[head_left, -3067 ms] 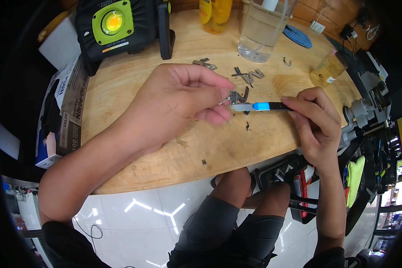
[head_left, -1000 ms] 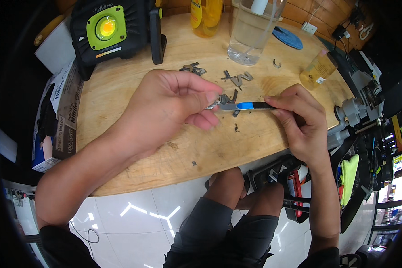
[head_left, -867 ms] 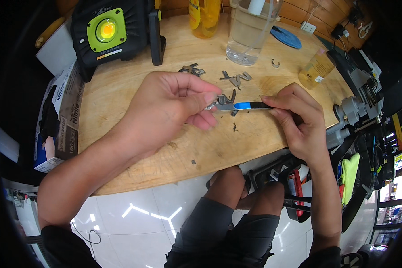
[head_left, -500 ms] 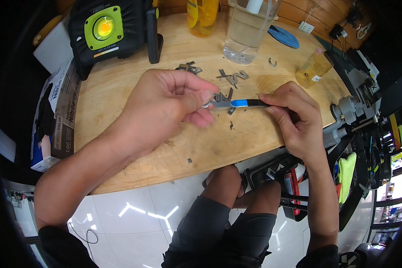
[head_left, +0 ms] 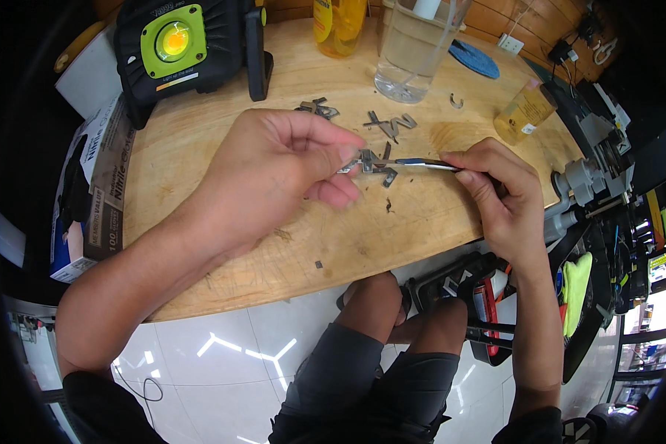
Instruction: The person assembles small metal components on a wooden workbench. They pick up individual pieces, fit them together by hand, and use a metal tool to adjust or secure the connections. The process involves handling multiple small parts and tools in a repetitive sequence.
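Over the wooden table, my left hand (head_left: 270,163) pinches a small grey letter-shaped piece (head_left: 367,160) between thumb and fingers, partly hidden by the fingertips. My right hand (head_left: 505,196) grips the dark end of a slim, flat-bladed tool (head_left: 416,162) with a blue section. The thin tip of this tool points left and meets or nearly meets the piece; actual contact is too small to tell. Beneath them lie dark and grey pieces (head_left: 389,177). Farther back are more letter-shaped pieces (head_left: 392,124) and a small heap of them (head_left: 317,109).
A work light (head_left: 176,44) and a glove box (head_left: 103,189) stand at the left. At the back are a yellow bottle (head_left: 339,29), a clear container of liquid (head_left: 407,63) and a blue round pad (head_left: 474,59). An amber bottle (head_left: 524,115) stands right, near clamp-like equipment (head_left: 581,177).
The tool has turned so its blade shows edge-on, and my right hand has shifted slightly right. More of the piece in my left hand shows now.
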### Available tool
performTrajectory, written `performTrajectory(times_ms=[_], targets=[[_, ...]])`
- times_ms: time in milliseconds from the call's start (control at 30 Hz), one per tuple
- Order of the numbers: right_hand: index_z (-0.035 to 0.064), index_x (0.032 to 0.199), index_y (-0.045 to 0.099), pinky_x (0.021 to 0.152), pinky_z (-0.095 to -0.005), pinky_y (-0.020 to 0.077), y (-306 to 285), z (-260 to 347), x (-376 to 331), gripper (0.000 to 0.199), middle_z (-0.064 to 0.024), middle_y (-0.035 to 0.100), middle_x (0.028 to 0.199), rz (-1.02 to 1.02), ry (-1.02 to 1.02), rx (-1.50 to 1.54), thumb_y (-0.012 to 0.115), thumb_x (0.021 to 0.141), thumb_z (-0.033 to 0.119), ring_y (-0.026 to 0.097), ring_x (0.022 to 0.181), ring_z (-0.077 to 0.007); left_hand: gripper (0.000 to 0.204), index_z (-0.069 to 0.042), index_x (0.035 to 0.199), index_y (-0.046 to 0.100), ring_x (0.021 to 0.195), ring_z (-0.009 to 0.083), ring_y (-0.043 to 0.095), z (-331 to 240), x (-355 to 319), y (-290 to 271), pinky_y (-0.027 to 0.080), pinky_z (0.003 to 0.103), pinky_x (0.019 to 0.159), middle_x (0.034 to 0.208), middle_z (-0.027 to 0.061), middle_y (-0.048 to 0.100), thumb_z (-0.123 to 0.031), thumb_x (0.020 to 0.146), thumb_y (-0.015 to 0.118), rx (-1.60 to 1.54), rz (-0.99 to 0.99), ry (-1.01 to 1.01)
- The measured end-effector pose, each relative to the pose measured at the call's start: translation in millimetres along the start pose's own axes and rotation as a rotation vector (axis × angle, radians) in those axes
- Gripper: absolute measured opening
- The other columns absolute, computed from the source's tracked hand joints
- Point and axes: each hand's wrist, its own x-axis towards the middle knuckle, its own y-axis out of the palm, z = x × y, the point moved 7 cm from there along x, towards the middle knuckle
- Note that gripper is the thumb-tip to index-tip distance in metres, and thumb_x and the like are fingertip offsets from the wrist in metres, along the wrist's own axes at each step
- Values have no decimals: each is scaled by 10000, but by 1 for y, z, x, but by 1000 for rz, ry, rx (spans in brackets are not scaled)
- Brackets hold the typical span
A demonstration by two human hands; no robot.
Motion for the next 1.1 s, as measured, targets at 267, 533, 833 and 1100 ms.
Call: performTrajectory(times_ms=[267,533,833,1100], targets=[[-4,1073,754,684,-282,453,-3,2,-2,220,-95,614,835,-18,-3,-5,653,885,-57,580,753,-199,218,66,1153,692,782,180,722,0,0,-2,604,279,721,992,153,716,-82,999,648,-17,-25,-11],[1,1069,763,681,-264,443,-2,3,-5,235,-79,591,841,-4,51,11,672,862,-65,567,757,-178,215,67,1155,692,784,180,723,-1,0,-1,605,278,725,997,157,718,-73,998,646,-8,-27,-11],[1,1051,761,695,-278,458,2,5,-2,232,-90,595,836,7,-22,-2,681,849,-81,585,764,-203,208,67,1147,693,782,174,724,-1,-1,1,605,272,720,978,148,715,-69,997,647,-11,-9,-1],[0,1038,751,677,-289,454,4,7,-1,238,-98,581,826,19,-39,-26,687,831,-100,573,748,-220,212,69,1142,691,784,185,724,-3,-2,2,603,285,726,977,150,714,-79,998,642,3,-15,-6]])
